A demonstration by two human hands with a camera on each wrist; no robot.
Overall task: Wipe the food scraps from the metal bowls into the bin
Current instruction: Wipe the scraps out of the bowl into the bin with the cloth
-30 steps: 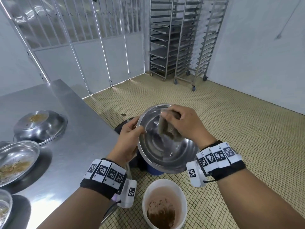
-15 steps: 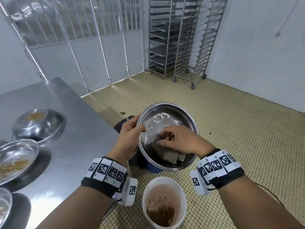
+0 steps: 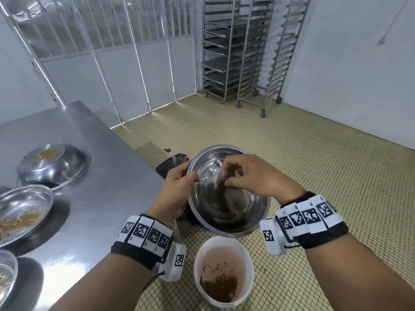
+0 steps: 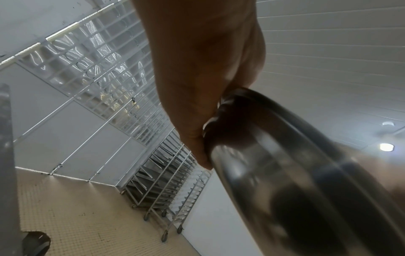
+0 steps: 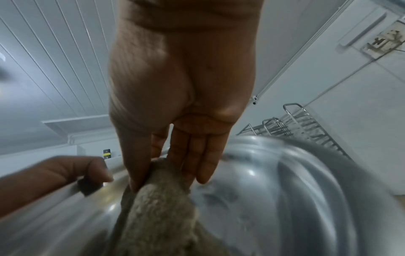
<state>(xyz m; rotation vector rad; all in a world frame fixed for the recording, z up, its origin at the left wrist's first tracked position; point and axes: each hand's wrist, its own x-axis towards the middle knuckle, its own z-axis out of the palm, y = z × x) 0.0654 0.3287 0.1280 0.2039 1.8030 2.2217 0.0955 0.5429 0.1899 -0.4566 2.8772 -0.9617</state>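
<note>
On your left stands the long stainless steel table (image 3: 74, 158), and on it, well apart from your hands, are one round metal bowl turned upside down (image 3: 54, 164) with crumbs on its base and a shallow metal bowl with brown scraps inside (image 3: 22, 212). A third dish shows only as an edge at the lower left corner.

The round shiny metal bowl you are working on (image 3: 226, 191) is in the air in front of you, beside the table edge, tilted so its opening faces you and its lower rim hangs above the white round plastic bin (image 3: 223, 268) on the tiled floor. The bin already contains brown waste and is just below and a little nearer to you than the bowl.

Your left hand (image 3: 177, 191) grips the left rim, thumb inside and fingers curled behind. Your right hand (image 3: 253, 180) pinches the top of the grey-brown wiping cloth (image 3: 226, 198) between the thumb and straight fingers; the cloth hangs down inside the bowl along its wall, its long side pointing toward the lower rim.

I judge that the next stroke should go downward along this line, from your right hand to the lower rim, so the scraps fall into the bin. Inside, the bowl is blurred, so I cannot tell how much is left.
</note>
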